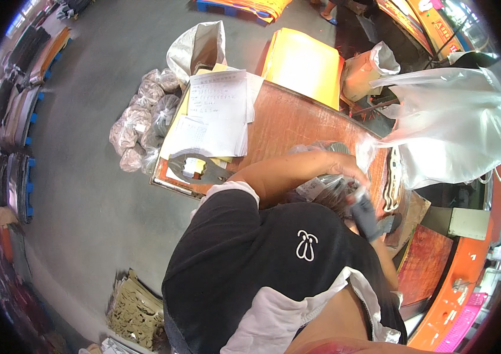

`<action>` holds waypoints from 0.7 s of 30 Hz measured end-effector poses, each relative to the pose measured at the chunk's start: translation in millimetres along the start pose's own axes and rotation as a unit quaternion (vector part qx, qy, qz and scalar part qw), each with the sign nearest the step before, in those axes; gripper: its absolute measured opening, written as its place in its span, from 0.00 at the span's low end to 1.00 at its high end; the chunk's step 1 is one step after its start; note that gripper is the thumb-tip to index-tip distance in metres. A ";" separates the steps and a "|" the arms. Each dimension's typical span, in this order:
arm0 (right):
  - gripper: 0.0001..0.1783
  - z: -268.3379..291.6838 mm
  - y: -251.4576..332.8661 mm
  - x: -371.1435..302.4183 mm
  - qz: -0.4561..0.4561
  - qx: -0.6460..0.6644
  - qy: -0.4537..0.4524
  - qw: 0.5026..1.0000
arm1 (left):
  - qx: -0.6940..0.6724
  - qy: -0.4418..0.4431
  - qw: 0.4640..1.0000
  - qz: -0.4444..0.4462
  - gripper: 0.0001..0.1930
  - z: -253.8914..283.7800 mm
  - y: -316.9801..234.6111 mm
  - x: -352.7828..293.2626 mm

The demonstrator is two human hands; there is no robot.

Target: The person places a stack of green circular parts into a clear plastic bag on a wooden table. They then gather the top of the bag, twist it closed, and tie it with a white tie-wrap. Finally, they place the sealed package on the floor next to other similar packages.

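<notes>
A clear plastic bag (pixel 321 187) with dark contents lies against my front, at the near edge of the reddish-brown tabletop (pixel 294 121). My left hand (pixel 349 167) reaches across from the left, its fingers closed on the top of this bag. Close below it is my right hand (pixel 363 213), in what looks like a grey glove. Its fingers are curled and blurred, and whatever they hold cannot be made out. My left arm and torso hide part of the bag.
Written paper sheets (pixel 219 109) and a dark grey curved piece (pixel 215 172) lie on the table's left. A yellow stack (pixel 303 62) stands at the back, with a large translucent plastic bag (pixel 451 124) on the right. Filled bags (pixel 138 121) and an open white sack (pixel 197 47) stand left.
</notes>
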State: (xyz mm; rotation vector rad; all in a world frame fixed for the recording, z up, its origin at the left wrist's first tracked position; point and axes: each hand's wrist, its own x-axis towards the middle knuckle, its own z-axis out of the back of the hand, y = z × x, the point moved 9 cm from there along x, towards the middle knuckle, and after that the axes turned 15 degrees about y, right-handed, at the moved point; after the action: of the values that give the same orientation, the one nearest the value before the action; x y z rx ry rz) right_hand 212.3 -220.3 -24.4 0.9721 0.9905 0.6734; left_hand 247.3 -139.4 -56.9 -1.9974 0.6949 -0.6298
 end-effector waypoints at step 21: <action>0.34 37.2 -10.4 34.6 0.128 -0.140 -0.039 0.981 | 0.620 -0.347 0.701 -0.066 0.11 -29.1 -50.2 -36.2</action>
State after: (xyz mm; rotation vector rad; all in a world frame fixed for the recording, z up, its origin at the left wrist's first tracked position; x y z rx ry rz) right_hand 260.9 -209.4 -38.8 0.8763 0.6842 0.9544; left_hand 213.4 -109.8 -5.3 -0.8152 -0.3535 -0.2113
